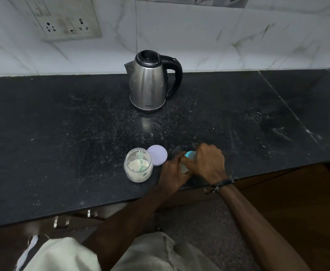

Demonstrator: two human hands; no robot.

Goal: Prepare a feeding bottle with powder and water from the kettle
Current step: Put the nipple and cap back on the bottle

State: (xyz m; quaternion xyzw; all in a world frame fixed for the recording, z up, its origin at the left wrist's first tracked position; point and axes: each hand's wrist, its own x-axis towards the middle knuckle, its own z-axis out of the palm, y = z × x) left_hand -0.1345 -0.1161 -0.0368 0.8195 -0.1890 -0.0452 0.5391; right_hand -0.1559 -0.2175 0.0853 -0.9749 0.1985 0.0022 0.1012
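Two hands, left (173,176) and right (207,163), grip one feeding bottle (188,156) near the counter (62,143) front edge; one open powder jar (138,167), one steel kettle (148,85).

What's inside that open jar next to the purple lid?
The jar holds pale powder with a light green scoop resting in it, handle up against the rim. Its lid lies beside it. How deep the powder goes under the scoop is hidden.
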